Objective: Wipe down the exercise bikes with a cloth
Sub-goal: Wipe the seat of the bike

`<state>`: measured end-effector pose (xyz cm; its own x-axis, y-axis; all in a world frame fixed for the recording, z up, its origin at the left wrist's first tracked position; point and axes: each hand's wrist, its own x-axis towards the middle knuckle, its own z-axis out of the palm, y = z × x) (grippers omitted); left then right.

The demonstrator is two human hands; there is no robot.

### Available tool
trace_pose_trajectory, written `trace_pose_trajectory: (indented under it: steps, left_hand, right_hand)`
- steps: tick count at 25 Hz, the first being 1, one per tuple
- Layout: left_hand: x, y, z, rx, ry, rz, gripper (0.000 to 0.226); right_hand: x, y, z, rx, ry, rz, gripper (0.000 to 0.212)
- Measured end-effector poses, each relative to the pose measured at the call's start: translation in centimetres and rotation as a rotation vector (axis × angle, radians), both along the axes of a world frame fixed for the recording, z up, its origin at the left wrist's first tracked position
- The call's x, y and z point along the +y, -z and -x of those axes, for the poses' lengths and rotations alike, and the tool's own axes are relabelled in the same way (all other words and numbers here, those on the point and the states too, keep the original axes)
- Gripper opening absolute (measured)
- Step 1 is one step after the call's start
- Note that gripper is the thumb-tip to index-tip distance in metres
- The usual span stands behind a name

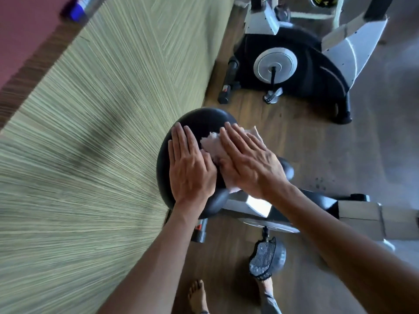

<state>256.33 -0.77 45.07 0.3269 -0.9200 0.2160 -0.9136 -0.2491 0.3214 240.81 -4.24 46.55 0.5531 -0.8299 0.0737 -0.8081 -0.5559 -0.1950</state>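
Looking straight down over two bare forearms reaching forward from the lower edge. Left hand (189,165) flat, palm down on the black saddle (199,120) of the near exercise bike (326,206), fingers straight and close together, pointing away from the body, thumb tucked toward the cloth. Right hand (247,158) likewise flat, palm down, fingers straight and slightly spread, angled up and to the left, pressing on a pale pink cloth (209,142). Cloth crumpled on the right half of the saddle, between and beneath the two hands, one corner poking out past the right fingertips, another edge showing below the right palm. Neither hand curled round anything; both wrists nearly level, elbows out of frame.

Saddle nose pointing right, toward the bike's grey frame. Black ridged pedal (264,257) hanging below the frame, just above a bare foot (197,295) on the wooden floor (283,137). Second exercise bike (292,64) well apart at the upper right, black housing with a silver disc. Green striped wall (90,132) filling the left side, blurred.
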Motion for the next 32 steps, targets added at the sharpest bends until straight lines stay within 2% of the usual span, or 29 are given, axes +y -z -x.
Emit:
trace_pose_trajectory:
  steps: [2,6,8,10,11,14,17,20,22,23,25,27,29,32]
  left_hand:
    - [0.2,-0.2,0.3,0.032,-0.077,0.063,0.065]
    - [0.2,0.0,0.6,0.083,-0.120,0.129,0.065]
    - [0.5,0.3,0.5,0.096,-0.131,0.173,0.064]
    - [0.6,0.4,0.2,0.109,-0.132,0.217,0.061]
    - [0.6,0.4,0.1,0.113,-0.140,0.228,0.060]
    - [0.4,0.5,0.2,0.122,-0.192,0.224,0.058]
    - [0.2,0.6,0.2,0.112,-0.214,0.202,0.059]
    - [0.3,0.9,0.1,0.116,-0.222,0.236,0.057]
    - [0.3,1.0,0.0,0.121,-0.225,0.264,0.055]
    - [0.2,1.0,-0.1,0.123,-0.232,0.268,0.055]
    - [0.3,1.0,0.0,0.123,-0.245,0.264,0.054]
    - [0.3,1.0,0.1,0.117,-0.243,0.249,0.054]
    - [0.2,1.0,0.1,0.115,-0.236,0.243,0.055]
    - [0.3,0.9,0.1,0.090,-0.217,0.280,0.053]
  right_hand:
    - [-0.7,0.1,2.0,0.025,-0.081,-0.067,0.067]
    - [-5.4,-0.1,-3.1,-0.080,0.182,-0.300,0.068]
    - [-5.6,-0.4,-6.2,-0.040,0.016,-0.189,0.070]
    - [-4.5,-0.4,-5.5,-0.006,-0.225,-0.095,0.071]
    - [-4.0,-0.3,-3.9,-0.007,-0.271,-0.086,0.069]
    - [-4.3,0.2,-0.2,-0.025,-0.150,-0.185,0.063]
    - [-7.7,-0.1,-4.1,-0.097,0.010,-0.301,0.065]
    - [-7.4,-0.6,-5.7,-0.090,-0.165,-0.190,0.067]
    - [-4.8,-0.1,-1.9,-0.043,-0.297,-0.107,0.064]
    - [-3.5,0.0,0.6,-0.041,-0.298,-0.091,0.063]
    - [-2.7,0.0,3.9,-0.039,-0.142,-0.194,0.061]
    - [-3.5,0.0,3.2,-0.057,0.043,-0.313,0.062]
    - [-3.1,0.0,0.3,-0.031,0.051,-0.191,0.063]
    - [-0.3,0.6,-0.5,-0.061,-0.158,0.077,0.062]
